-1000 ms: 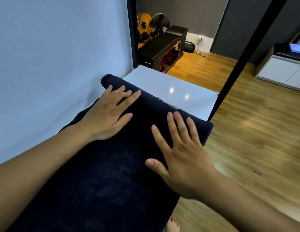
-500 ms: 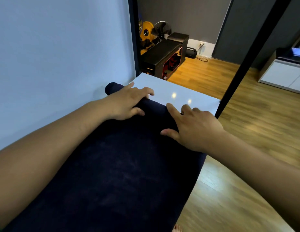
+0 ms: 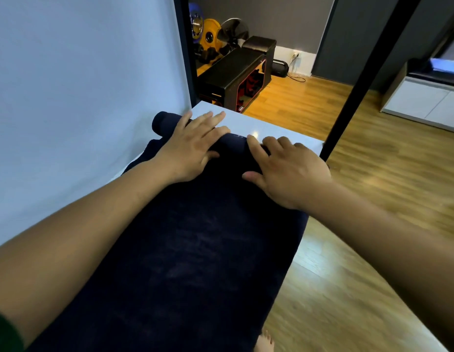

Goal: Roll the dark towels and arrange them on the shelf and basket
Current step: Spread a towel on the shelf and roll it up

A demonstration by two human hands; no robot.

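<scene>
A soft dark navy towel (image 3: 195,250) lies flat on the shiny white surface (image 3: 258,127) beside the pale wall. Only its far end is curled into a small roll. The left hand (image 3: 189,148) and the right hand (image 3: 284,171) press on that roll with curved fingers, not squeezing it. Most of the towel is not rolled. No shelf or basket can be seen.

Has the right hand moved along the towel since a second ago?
Yes. The right hand has slid forward over the dark towel to the rolled end, toward the bare far end of the white table, and its fingers now curl over the roll.
</scene>
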